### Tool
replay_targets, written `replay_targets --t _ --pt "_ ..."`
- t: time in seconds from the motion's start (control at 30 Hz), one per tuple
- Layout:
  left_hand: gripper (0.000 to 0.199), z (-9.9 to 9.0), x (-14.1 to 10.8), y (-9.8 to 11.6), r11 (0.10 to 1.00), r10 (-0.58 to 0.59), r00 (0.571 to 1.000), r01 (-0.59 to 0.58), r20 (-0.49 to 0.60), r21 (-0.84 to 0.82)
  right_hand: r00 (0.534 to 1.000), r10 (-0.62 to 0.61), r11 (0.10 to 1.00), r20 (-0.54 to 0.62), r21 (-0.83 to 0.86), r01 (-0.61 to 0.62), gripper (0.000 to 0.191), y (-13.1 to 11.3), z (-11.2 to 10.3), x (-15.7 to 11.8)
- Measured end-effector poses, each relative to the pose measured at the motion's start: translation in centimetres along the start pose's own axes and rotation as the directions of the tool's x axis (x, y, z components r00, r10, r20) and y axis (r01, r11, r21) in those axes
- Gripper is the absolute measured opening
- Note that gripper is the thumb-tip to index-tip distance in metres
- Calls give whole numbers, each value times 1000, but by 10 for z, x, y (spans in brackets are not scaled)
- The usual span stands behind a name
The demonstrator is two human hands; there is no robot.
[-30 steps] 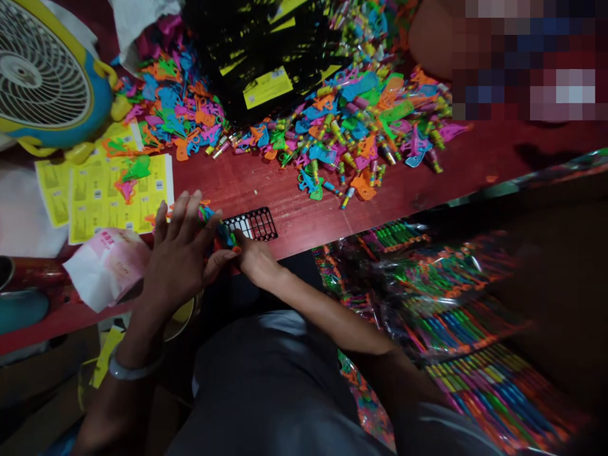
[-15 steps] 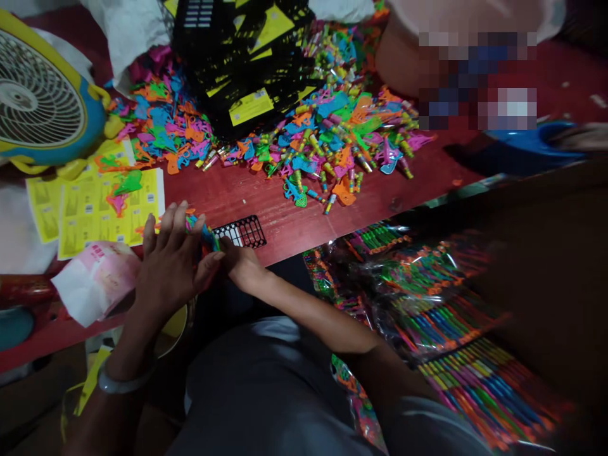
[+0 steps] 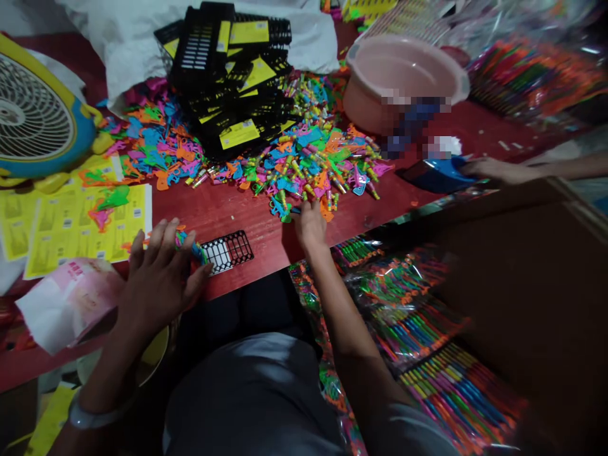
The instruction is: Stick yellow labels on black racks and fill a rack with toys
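Observation:
My left hand (image 3: pixel 159 272) rests with spread fingers at the left end of a small black grid rack (image 3: pixel 242 246), over small colourful pieces (image 3: pixel 183 239) partly hidden beneath its fingers. At the near edge of a heap of bright plastic toy pieces (image 3: pixel 308 155), my right hand (image 3: pixel 311 225) reaches down with its fingertips among the pieces. Whether those fingers grip a piece is too small to tell. Yellow printed sheets (image 3: pixel 71 231) lie left of my left hand.
A fan (image 3: pixel 28 114) stands at the far left. Stacked black racks (image 3: pixel 228 82) sit behind the heap. A pink basin (image 3: pixel 403 63), a blue container (image 3: pixel 439 174) and another person's hand (image 3: pixel 494 170) are on the right. Packed bundles (image 3: pixel 456 392) lie below the table edge.
My right hand has moved right, from beside my left hand and the small rack to the heap. My left hand stays by the rack. The view has shifted, showing more of the basin and another person's hand.

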State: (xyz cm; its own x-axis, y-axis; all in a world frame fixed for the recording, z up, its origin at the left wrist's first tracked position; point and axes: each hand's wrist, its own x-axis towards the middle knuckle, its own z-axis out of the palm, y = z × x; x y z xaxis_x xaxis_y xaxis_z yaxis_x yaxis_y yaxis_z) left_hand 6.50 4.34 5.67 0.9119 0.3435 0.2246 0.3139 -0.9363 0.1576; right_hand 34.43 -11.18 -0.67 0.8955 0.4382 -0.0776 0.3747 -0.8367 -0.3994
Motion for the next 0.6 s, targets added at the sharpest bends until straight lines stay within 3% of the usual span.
replay_targets --t 0.07,0.17,0.3,0.37,0.47,0.53,0.6 --pt "54 0 0 1 1000 -3 1000 3 6 9 995 -43 996 96 -75 50 21 -2 -1 2" --pt "53 -2 0 2 1000 -11 1000 10 12 25 956 -186 979 228 -38 200 11 -15 5 -11" --pt "55 -5 -2 0 1000 -5 999 4 46 23 929 -308 940 207 214 264 14 -26 20 -26" --pt "57 -7 -2 -2 1000 4 998 -6 64 30 907 -382 853 180 447 270 20 -32 34 -29" --pt "58 -7 -2 -4 999 10 997 -13 71 37 858 -482 634 178 747 201 23 -50 64 -30" --pt "58 -7 -1 -4 999 10 997 -13 71 39 827 -539 505 162 848 162 16 -68 85 -31" --pt "59 -7 -1 -3 999 10 998 -13 69 43 790 -595 450 149 876 174 10 -85 101 -31"
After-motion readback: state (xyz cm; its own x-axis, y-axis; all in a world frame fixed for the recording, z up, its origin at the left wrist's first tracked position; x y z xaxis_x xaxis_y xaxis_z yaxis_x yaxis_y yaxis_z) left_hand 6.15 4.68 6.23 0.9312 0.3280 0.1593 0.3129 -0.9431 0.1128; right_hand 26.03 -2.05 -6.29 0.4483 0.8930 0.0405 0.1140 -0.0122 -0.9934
